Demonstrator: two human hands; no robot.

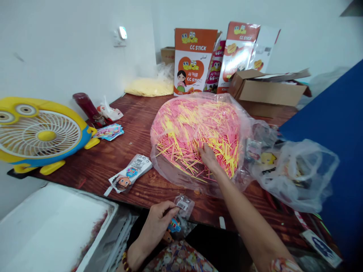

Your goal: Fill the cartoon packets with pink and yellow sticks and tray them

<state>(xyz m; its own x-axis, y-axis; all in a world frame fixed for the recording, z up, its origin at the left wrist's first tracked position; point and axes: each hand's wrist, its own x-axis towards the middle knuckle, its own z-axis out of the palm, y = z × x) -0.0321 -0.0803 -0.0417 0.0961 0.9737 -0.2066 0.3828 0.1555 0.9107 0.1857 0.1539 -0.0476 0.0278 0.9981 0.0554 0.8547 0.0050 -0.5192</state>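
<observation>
Your hands are working apart. Your left hand (157, 221) is pinching a clear printed pouch (185, 206) by its barcode end, just in front of the big plastic bag (181, 179), presumably leaving the rest hanging free. Your right hand (208, 156) is resting among the pink and yellow sticks (195, 124) inside that bag, fingertips bunching; I cannot tell whether they are clamping any. The bag is spreading across the counter (133, 132), probably keeping the sticks within reach. Flat printed pouches (130, 173) are lying to its left, likely handy for your left hand; CC STICK cartons (193, 62) are standing behind it, perhaps out of your way.
</observation>
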